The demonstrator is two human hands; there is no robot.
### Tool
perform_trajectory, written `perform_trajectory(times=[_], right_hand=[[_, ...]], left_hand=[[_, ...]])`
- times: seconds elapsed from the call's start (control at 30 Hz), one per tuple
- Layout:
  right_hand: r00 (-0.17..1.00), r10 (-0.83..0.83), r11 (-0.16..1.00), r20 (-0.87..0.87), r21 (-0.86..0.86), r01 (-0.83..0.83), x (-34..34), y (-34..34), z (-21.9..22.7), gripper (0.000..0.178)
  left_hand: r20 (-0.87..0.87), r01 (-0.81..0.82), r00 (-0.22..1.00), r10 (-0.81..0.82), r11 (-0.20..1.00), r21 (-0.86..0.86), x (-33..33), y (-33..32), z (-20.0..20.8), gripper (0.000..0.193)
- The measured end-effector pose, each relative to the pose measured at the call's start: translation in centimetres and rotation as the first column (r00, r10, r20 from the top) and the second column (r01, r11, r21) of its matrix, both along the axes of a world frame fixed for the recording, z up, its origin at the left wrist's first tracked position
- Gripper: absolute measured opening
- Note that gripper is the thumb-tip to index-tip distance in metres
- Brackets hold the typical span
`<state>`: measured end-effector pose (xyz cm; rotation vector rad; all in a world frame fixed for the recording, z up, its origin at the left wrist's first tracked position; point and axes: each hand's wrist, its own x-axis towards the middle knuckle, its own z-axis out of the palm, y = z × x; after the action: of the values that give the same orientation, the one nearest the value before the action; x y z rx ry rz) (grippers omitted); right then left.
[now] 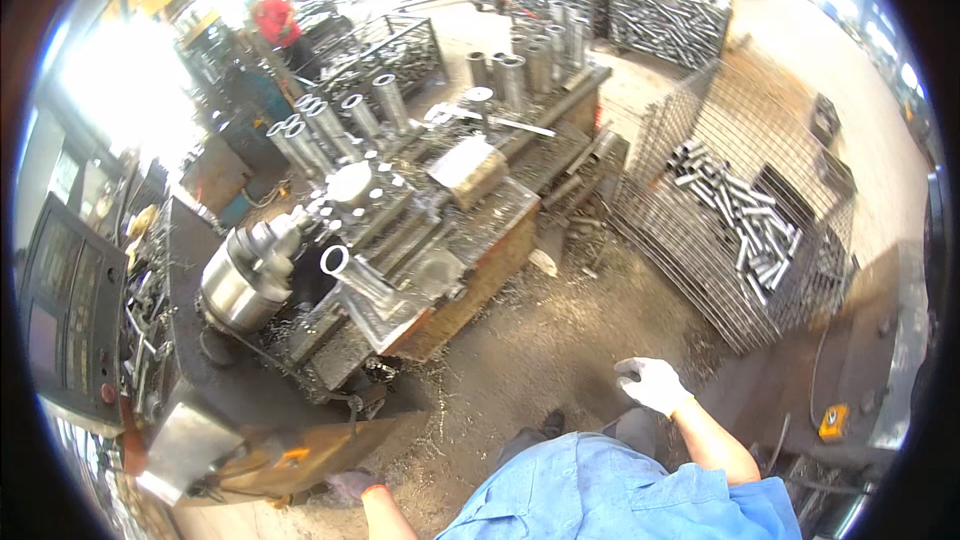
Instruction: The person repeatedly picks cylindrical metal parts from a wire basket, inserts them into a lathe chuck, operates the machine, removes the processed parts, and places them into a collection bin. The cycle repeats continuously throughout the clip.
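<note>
My right hand, in a white glove, hangs over the floor to the right of my body. Its thumb and fingers are slightly apart with nothing between them. Low on the left, my left hand is a dark greyish blur beside the machine's lower front panel; its fingers cannot be made out. Ahead is a lathe with a round metal chuck and a greasy bed. A short metal tube lies tilted at the near corner of the bed. Several more tubes stand upright behind it.
A wire-mesh cage on the right holds a heap of short tubes. A control panel stands at far left. Metal chips litter the floor. Full bins stand at the back. A person in red is at the upper left.
</note>
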<state>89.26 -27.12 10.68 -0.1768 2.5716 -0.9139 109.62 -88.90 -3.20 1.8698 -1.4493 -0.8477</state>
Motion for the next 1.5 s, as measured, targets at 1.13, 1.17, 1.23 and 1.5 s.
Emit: perform_trajectory(times=[1.13, 1.17, 1.23, 1.5], right_hand=[[0.457, 0.863, 0.410, 0.216, 0.226, -0.883, -61.7, -47.7, -0.2, 0.051], [0.253, 0.954, 0.181, 0.162, 0.358, -0.916, -62.2, -47.3, 0.1, 0.043], [0.020, 0.993, -0.053, 0.117, 0.592, -0.804, -63.3, -46.5, 2.3, 0.035], [0.694, 0.543, 0.699, -0.474, -0.203, -0.686, -60.7, -45.7, 22.4, 0.065]], left_hand=[[-0.736, 0.188, 0.532, 0.418, 0.789, 0.585, -1.7, 8.9, -5.3, 0.032], [-0.753, 0.230, 0.511, 0.415, 0.778, 0.585, -1.7, 10.1, -6.2, 0.028], [-0.763, 0.290, 0.498, 0.412, 0.751, 0.594, -1.4, 12.0, -7.8, 0.025], [-0.681, 0.367, 0.650, 0.337, 0.646, 0.669, -1.3, 9.5, -13.5, 0.024]])
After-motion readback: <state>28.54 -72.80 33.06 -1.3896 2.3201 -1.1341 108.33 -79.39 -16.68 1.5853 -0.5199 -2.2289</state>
